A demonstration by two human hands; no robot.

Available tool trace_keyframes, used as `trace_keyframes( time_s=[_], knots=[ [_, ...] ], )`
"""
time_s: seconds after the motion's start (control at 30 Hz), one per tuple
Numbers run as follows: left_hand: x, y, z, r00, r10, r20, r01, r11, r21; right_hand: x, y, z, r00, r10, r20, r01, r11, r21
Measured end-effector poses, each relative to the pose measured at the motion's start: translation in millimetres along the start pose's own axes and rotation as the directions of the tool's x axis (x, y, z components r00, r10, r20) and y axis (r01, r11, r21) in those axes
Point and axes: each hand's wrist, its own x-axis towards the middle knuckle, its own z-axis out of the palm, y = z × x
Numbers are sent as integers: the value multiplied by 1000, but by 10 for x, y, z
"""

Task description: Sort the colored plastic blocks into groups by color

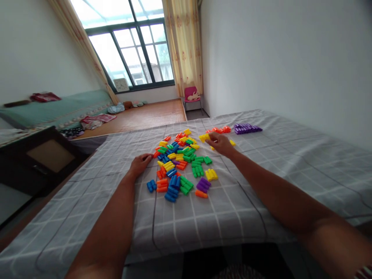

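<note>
My right hand is raised over the far side of the bed, its fingers pinching a yellow toy block made of joined tubes. Beneath it lie more yellow blocks, partly hidden by the hand. My left hand rests on the sheet at the left edge of a mixed pile, fingers loosely extended, their tips by an orange block; whether they touch it is unclear. The pile holds green blocks, blue blocks and yellow blocks. A purple block lies nearer me.
Beyond my right hand, orange blocks form a row beside a row of purple blocks. A grey checked sheet covers the surface. A wall stands to the right, a dark cabinet to the left, a pink chair far back.
</note>
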Motion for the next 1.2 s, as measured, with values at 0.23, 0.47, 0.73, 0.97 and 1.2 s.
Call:
trace_keyframes(
  time_s=[0.23, 0.47, 0.73, 0.97, 1.2],
  knots=[
    [-5, 16, -19, 1000, -9, 13, 9, 1000, 25, 57, 692, -683, 984, 101, -144, -138, 951, -278],
    [6, -12, -20, 1000, 12, 18, -13, 999, 40, 81, 613, -443, 999, -34, -23, 25, 941, -339],
    [11, -57, -16, 1000, 9, 26, -10, 999, 38, 10, 528, -355, 994, -23, 108, 85, 787, -611],
    [33, -99, -3, 999, 30, 31, -32, 998, 59, -14, 559, -441, 983, -4, 181, 105, 827, -552],
    [12, -64, -12, 1000, 16, 22, -17, 999, 48, -45, 541, -337, 979, 45, 197, 78, 817, -571]
  ],
)
